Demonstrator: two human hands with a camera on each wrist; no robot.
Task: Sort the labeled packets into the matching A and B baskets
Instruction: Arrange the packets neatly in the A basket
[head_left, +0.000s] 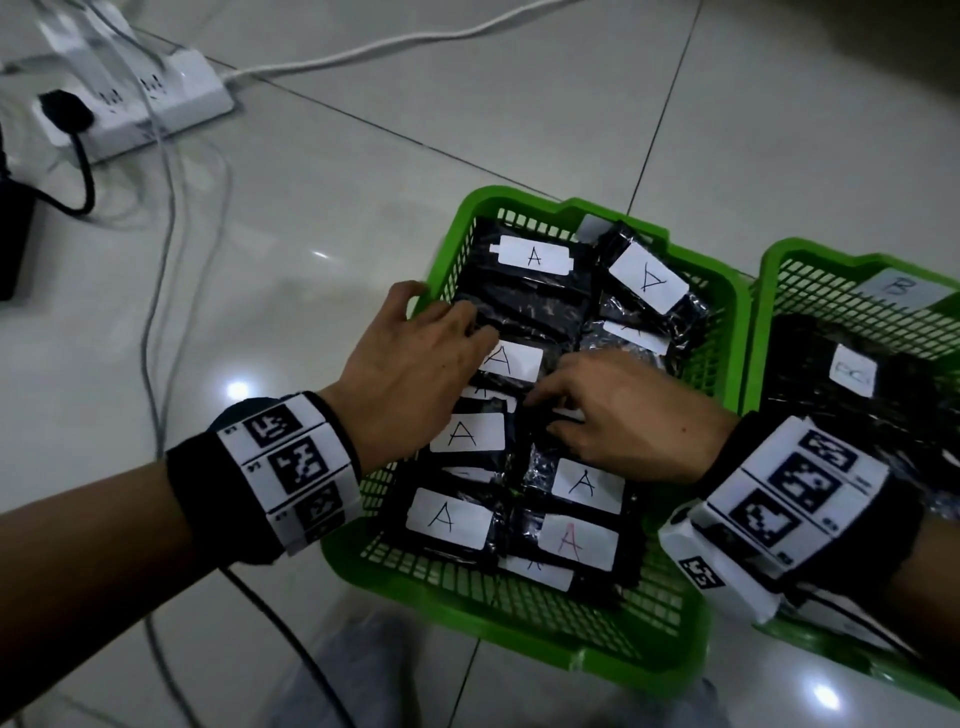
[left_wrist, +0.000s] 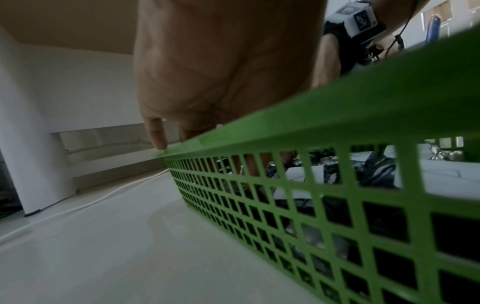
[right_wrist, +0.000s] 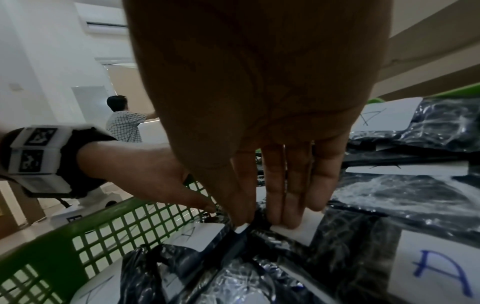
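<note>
Packets (head_left: 524, 306), black with white A labels, are lying piled in the green A basket (head_left: 722, 332) on the tiled floor (head_left: 311, 260), beside the B basket (head_left: 779, 270) with its own packets. From the head view, I am resting my left hand (head_left: 415, 384) and right hand (head_left: 623, 410) on the pile. In the left wrist view, my thumb is touching the basket's rim (left_wrist: 324, 115). In the right wrist view, my straight fingers (right_wrist: 275, 185) are pressing a label, gripping nothing.
</note>
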